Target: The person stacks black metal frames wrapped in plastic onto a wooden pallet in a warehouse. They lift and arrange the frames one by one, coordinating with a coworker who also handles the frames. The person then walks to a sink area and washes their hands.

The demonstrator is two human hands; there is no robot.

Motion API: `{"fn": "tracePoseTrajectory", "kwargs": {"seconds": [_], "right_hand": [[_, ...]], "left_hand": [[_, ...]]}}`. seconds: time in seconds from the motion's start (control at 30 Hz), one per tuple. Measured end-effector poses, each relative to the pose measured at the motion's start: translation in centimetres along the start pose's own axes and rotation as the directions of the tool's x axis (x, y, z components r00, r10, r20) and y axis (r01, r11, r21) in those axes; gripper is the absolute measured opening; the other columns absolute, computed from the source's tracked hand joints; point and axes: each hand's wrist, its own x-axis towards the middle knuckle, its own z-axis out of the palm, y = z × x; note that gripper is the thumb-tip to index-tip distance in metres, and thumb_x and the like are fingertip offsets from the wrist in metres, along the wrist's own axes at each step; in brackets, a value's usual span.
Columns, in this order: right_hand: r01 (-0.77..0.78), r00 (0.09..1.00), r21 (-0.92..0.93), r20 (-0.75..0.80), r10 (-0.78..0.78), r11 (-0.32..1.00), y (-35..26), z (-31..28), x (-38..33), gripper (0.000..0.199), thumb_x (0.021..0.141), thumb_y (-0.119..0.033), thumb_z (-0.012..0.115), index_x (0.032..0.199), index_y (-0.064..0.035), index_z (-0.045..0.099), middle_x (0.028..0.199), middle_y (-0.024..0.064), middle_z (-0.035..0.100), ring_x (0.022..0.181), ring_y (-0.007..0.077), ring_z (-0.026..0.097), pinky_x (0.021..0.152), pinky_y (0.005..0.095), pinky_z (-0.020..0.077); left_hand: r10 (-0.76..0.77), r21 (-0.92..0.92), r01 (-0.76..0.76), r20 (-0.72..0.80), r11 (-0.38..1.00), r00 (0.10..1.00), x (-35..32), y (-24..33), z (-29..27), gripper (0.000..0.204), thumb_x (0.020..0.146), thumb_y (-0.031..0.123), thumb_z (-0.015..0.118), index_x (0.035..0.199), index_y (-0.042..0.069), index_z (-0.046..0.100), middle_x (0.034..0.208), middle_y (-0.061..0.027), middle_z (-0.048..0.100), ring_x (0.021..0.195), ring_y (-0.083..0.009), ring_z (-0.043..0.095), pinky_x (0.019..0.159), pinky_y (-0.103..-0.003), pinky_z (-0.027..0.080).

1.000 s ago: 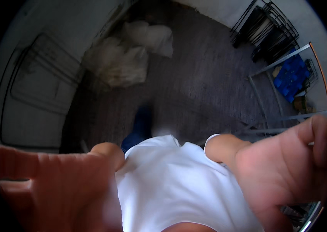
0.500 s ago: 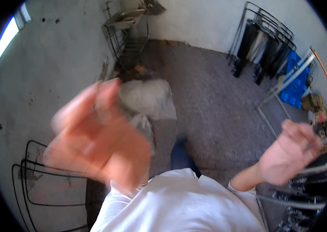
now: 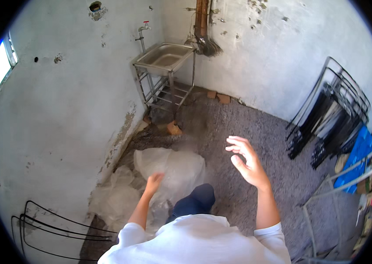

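My right hand is raised over the floor, with its fingers loosely bent and the thumb apart. It is open and holds nothing. Lower and to the left, my left hand hangs in the air with its fingers pointing inward. They show small and partly foreshortened, and nothing is seen in them. Beneath this hand lies a heap of cloudy plastic sheeting on the floor, and no contact with it is visible. My dark-clad leg is beside the sheeting.
A metal sink on a stand is in the far corner, below a red-handled tap. Broken bricks lie near it. Black frames lean at the right wall, beside blue plastic and a pale metal frame. Black wire frames are at lower left.
Both hands have come lower and inward from being raised wide apart. My view has shifted, bringing the sink and far corner fully into sight.
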Motion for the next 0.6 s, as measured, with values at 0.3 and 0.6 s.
{"fn": "tracePoseTrajectory", "kwargs": {"seconds": [0.3, 0.6], "right_hand": [[0.129, 0.963, -0.048, 0.242, -0.114, 0.99, 20.1, -9.7, 26.3, 0.041, 0.086, -0.034, 0.041, 0.113, -0.0036, 0.046, 0.118, 0.0109, 0.039, 0.101, 0.0202, 0.047, 0.088, 0.0326, 0.0352], [0.325, 0.873, 0.218, 0.304, -0.381, 0.92, 31.7, -10.5, 58.7, 0.029, 0.087, -0.02, 0.039, 0.11, -0.0052, 0.049, 0.114, 0.0104, 0.045, 0.11, 0.0216, 0.04, 0.092, 0.0319, 0.0314]], "left_hand": [[-0.147, -0.282, 0.063, -0.289, 0.957, 0.946, 29.5, 2.2, 6.6, 0.018, 0.084, 0.011, 0.045, 0.088, -0.002, 0.057, 0.076, -0.0058, 0.057, 0.065, -0.0117, 0.054, 0.06, -0.025, 0.044], [0.218, -0.046, -0.23, -0.182, 0.972, 0.959, 60.4, 28.3, 2.9, 0.023, 0.087, 0.02, 0.042, 0.098, 0.004, 0.054, 0.089, -0.0029, 0.056, 0.084, -0.0124, 0.051, 0.074, -0.027, 0.041]]}}
